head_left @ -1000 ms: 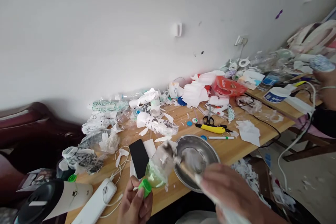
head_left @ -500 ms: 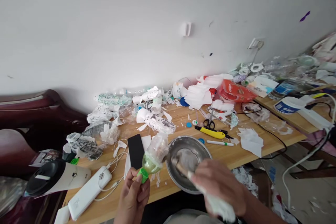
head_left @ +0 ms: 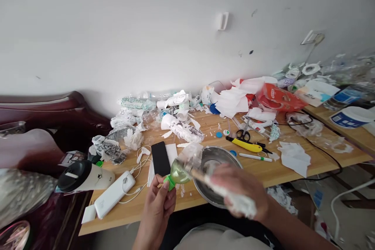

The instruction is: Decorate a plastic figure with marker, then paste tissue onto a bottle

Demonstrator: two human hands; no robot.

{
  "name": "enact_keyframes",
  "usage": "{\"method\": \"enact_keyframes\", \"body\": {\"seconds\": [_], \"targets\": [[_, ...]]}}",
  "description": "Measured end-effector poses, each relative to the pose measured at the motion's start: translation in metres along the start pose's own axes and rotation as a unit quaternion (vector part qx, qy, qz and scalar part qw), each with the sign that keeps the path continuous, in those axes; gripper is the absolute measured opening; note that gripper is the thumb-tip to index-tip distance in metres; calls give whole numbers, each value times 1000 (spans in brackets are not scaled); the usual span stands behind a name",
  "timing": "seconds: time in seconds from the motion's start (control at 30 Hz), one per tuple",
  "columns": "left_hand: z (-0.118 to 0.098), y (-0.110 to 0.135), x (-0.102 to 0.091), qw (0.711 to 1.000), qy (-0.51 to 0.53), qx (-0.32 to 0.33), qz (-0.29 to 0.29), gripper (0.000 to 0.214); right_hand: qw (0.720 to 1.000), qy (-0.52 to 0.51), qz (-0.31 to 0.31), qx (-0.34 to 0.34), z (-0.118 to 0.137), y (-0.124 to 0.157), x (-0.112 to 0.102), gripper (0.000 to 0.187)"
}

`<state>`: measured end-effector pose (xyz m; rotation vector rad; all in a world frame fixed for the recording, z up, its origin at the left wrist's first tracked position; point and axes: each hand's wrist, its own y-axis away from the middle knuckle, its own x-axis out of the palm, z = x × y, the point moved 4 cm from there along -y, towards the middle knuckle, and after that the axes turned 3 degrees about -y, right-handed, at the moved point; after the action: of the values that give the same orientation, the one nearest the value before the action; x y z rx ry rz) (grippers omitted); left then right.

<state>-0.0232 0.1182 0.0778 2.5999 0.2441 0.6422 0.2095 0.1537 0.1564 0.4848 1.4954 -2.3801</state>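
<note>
My left hand point(head_left: 159, 207) is closed around the green-capped neck of a cut clear plastic bottle point(head_left: 183, 164), held tilted over the table edge; bits of white paper cling to its body. My right hand point(head_left: 238, 187), blurred by motion, grips a paste-covered brush point(head_left: 202, 177) whose tip touches the bottle's side. Just behind both hands sits a steel bowl point(head_left: 218, 156) on the wooden table point(head_left: 263, 172).
A black phone point(head_left: 160, 158), white power bank point(head_left: 114, 199) with earphone cable and a cream cup with a black lid point(head_left: 83, 175) lie at the left. Scissors point(head_left: 242, 134), a yellow knife point(head_left: 244, 145), a pen, torn paper and crumpled bottles litter the table. A dark red sofa point(head_left: 38, 125) stands left.
The view has swung left, so everything has slid rightward in frame. My right hand has brought the brush from over the bowl onto the bottle. The left hand keeps its hold.
</note>
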Motion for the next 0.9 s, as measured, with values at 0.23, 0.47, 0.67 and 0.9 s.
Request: {"method": "enact_keyframes", "body": {"seconds": [0.23, 0.47, 0.67, 0.9], "targets": [[2, 4, -22, 999, 28, 16, -19, 43, 965, 183, -79, 173, -21, 22, -33, 24], [-19, 2, -50, 983, 137, 106, -62, 36, 803, 123, -59, 581, -72, 85, -48, 33], [-24, 11, -50, 980, 143, 123, -69, 29, 780, 50, -65, 621, -79, 130, -43, 45], [-13, 2, -46, 978, 178, 104, -30, 21, 675, -52, -172, 716, -65, 183, -32, 70]]}}
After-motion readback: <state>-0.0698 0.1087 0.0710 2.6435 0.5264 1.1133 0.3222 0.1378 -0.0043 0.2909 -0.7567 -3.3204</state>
